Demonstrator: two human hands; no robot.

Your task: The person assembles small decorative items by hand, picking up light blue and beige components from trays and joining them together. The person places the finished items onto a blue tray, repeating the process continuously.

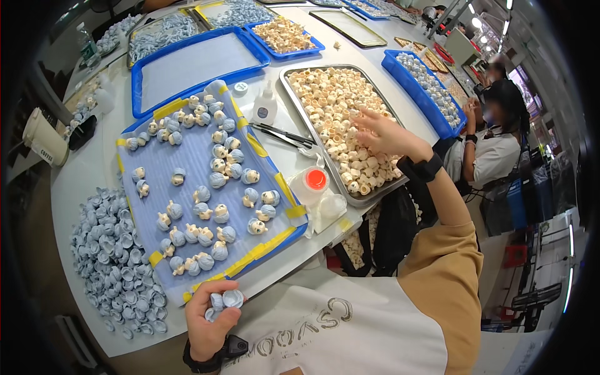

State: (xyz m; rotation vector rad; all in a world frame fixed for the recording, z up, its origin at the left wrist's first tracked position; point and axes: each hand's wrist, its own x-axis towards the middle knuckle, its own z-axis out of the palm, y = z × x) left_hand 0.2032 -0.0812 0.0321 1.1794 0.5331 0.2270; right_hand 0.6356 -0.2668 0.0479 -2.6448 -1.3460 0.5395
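Note:
My left hand, near the table's front edge, is closed around a few light-blue hollow hair caps. My right hand hovers with fingers stretched out over a metal tray full of small cream doll-head pieces; no piece shows in it. Between the hands lies a blue-lined tray edged with yellow tape. Several assembled doll heads, cream with blue hair, are spread on it. A heap of loose blue caps lies to its left.
A white squeeze bottle, black tweezers and a jar with red-orange content stand between the trays. Blue trays line the far side. A co-worker sits at the right. A cup stands far left.

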